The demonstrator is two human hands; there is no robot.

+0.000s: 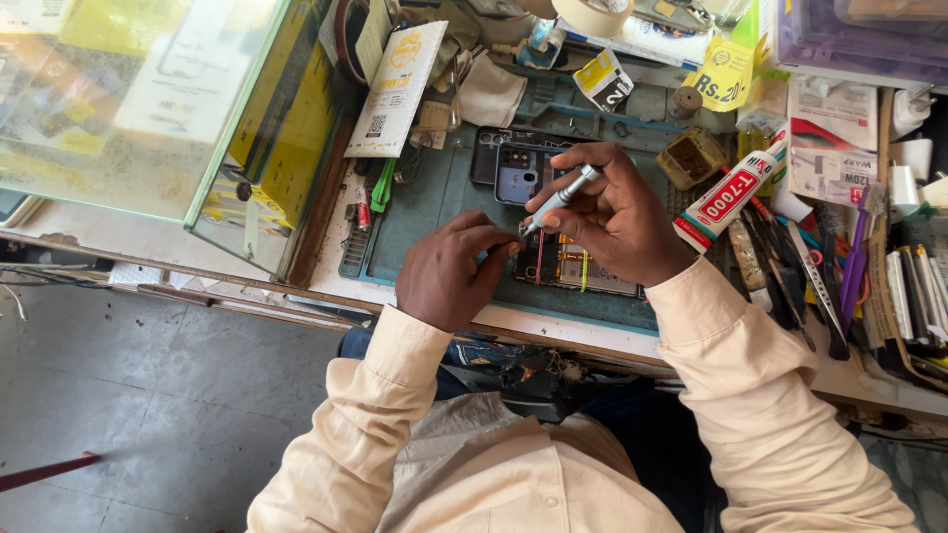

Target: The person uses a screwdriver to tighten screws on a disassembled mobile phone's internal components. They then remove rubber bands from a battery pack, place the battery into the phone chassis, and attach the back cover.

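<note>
Fingers (pixel 571 202) of the right hand (pixel 617 212) pinch a silver screwdriver (pixel 558 200), tip down over an opened phone (pixel 563 262).
Blue-green work mat (pixel 434 212) carries the phone, just beside a detached back cover (pixel 513 163); left hand (pixel 449 271) clenches at the phone's edge, fingertips meeting the screwdriver tip; a glue tube (pixel 731 192) lies right.

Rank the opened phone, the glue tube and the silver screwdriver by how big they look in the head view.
1. Opened phone, largest, though hands cover part.
2. Glue tube.
3. Silver screwdriver, partly hidden in the right hand, so its rank against the tube is unsure.
</note>
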